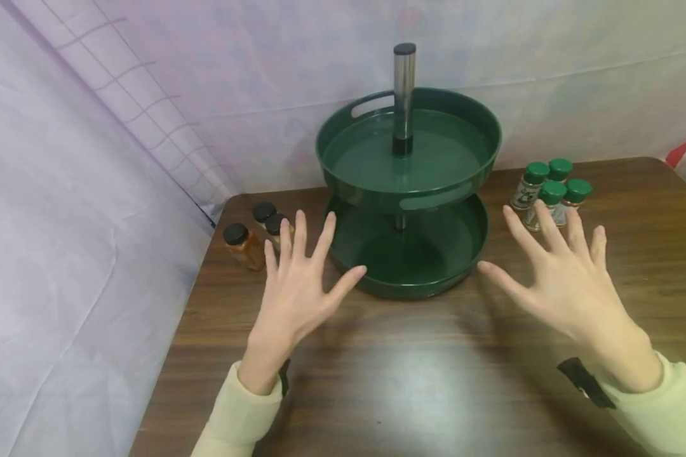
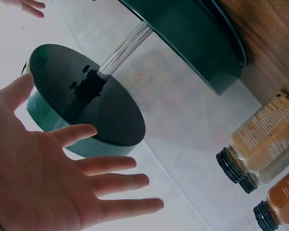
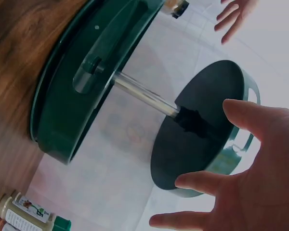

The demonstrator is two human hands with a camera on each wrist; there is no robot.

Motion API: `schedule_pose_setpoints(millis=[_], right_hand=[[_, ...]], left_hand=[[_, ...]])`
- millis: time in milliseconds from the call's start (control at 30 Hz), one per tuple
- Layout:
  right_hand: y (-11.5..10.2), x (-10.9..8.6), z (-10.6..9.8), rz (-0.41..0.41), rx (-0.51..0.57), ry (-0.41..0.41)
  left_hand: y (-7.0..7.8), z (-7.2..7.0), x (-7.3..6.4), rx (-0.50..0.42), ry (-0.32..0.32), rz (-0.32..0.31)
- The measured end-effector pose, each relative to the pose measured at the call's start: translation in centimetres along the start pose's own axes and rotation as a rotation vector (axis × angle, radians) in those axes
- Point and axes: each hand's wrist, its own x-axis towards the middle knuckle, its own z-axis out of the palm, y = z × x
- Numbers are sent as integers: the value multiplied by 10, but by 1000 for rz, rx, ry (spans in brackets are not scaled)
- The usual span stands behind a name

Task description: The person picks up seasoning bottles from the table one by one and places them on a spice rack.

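A green two-tier round tray stand (image 1: pixel 406 289) with a metal centre pole (image 1: pixel 404 95) stands at the back middle of the table. My left hand (image 1: pixel 297 285) hovers at its left front with fingers spread, holding nothing. On the other side, my right hand (image 1: pixel 571 292) is spread in the air too, its palm bare in the right wrist view. Beyond the left fingers are black-capped spice jars (image 1: pixel 244 246), partly hidden by them. Several green-capped spice jars (image 1: pixel 528 184) cluster just past the right fingertips. Under the upper tray, black clamp screws (image 2: pixel 89 84) show in the left wrist view.
The brown wooden table (image 1: pixel 411 381) carries everything. White cloth (image 1: pixel 251 76) hangs behind it and along the left side, where a grid rack (image 1: pixel 143 95) shows through. Something red (image 1: pixel 679 152) sits at the far right edge.
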Motion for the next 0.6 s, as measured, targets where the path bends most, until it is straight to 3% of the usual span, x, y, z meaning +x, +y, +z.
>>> schedule_pose_setpoints(millis=[167,400,600], right_hand=[[1,3,-4,17,14,-4],[4,11,-7,5,33,58],[10,19,-11,21,28,79]], left_hand=[[0,-1,2,-51,23,9],[2,-4,7,-78,190,74],[6,-5,12,-93,264,95]])
